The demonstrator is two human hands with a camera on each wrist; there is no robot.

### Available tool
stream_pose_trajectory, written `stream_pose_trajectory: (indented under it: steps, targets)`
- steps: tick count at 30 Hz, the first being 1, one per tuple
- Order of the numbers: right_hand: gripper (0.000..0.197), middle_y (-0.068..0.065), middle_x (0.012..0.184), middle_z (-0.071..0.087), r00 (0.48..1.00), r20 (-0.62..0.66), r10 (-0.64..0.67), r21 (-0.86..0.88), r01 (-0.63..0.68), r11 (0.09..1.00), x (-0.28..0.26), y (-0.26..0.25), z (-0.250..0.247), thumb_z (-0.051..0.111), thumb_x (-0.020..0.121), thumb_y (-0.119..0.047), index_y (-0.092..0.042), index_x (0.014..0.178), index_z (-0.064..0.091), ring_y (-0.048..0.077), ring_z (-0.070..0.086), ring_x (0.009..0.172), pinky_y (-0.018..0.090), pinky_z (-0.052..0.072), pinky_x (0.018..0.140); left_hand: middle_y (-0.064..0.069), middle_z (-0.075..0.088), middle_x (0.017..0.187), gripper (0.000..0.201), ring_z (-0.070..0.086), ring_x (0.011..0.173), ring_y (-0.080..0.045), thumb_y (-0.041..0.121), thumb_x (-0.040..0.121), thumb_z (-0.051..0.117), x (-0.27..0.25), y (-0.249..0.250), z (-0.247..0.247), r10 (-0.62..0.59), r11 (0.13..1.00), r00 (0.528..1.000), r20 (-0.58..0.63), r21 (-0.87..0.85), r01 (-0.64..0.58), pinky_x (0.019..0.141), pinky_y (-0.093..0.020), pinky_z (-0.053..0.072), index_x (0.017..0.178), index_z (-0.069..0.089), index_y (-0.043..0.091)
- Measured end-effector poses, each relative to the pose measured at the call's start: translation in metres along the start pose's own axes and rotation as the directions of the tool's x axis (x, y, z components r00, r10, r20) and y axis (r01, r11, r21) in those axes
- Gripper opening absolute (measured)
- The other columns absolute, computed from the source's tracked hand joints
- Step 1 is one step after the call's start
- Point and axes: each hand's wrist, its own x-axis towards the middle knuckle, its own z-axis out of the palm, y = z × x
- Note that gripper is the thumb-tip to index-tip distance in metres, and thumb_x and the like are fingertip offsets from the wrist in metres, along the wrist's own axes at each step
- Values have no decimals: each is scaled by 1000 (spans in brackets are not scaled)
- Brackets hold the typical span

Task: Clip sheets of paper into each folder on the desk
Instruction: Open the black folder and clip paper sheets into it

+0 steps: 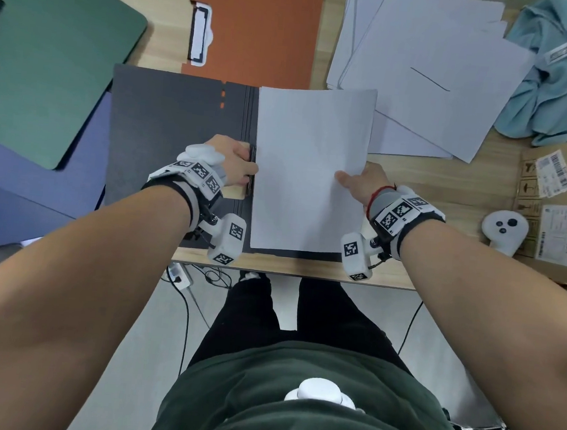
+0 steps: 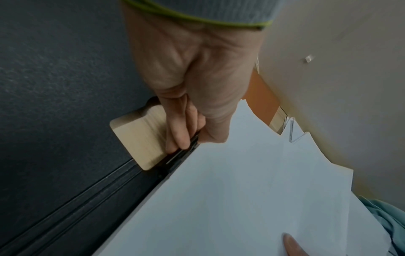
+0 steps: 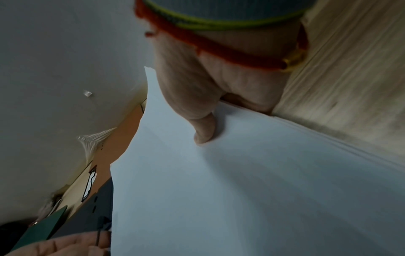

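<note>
Left hand is curled round the clip on the black folder. Paper stack sits at its 3 o'clock, long axis 12-to-6, right hand pinching the far edge, so the left is closer.

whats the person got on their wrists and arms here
Both forearms are bare. Each wrist carries a black strap with white blocks printed with black-and-white square markers, and a white camera pod hanging below on a short cable. Grey knit cuffs edged in yellow-green sit behind the left hand and right hand. The right wrist also has a red cord bracelet with a gold bead.
</note>
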Motion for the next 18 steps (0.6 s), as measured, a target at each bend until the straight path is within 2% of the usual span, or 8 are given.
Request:
stream_pose_trajectory:
  steps: [2,4,7,12,14,18]
  targets:
    - [74,11,140,52,1000,-14,20,-41,-20,999,-6,-5,3,67,87,-45,-5,144,40,33,54,124,36,46,93,-8,76,92,27,76,79,-26,27,55,83,2,-1,0,-2,1000,1000,-1,19,2,85,-42,60,79,73,23]
    - [74,14,142,49,1000,-10,29,-74,-29,997,0,-4,7,64,91,-42,-3,147,35,33,52,125,32,43,86,-5,77,88,22,76,79,-23,28,57,79,4,-2,0,11,998,1000,-6,60,-11,84,-42,60,78,75,22]
    - [77,14,147,44,1000,-17,17,-89,-19,996,0,-5,8,62,94,-40,-1,150,29,32,47,131,31,38,88,-3,77,82,22,77,75,-19,29,60,78,-3,3,0,5,998,1000,-15,65,-4,83,-41,61,81,75,23]
    - [76,15,146,46,999,5,31,-91,-31,995,0,-7,6,64,92,-40,-1,148,32,33,48,130,34,40,97,-5,77,78,33,77,77,-22,34,51,80,0,5,2,-8,997,999,-45,77,12,85,-41,60,79,73,19]
    - [75,15,143,49,999,14,33,-95,-32,995,0,-8,5,64,92,-40,-1,147,34,33,51,127,35,42,95,-6,77,85,28,76,83,-24,35,58,78,-7,11,5,-1,991,999,-50,137,8,85,-41,60,79,70,19]
    - [76,15,141,50,999,17,40,-137,-37,990,0,-10,4,63,92,-42,0,147,33,33,53,124,32,41,87,-6,76,96,33,75,89,-23,43,56,72,-16,22,6,-26,962,996,-83,270,47,88,-42,57,81,66,22]
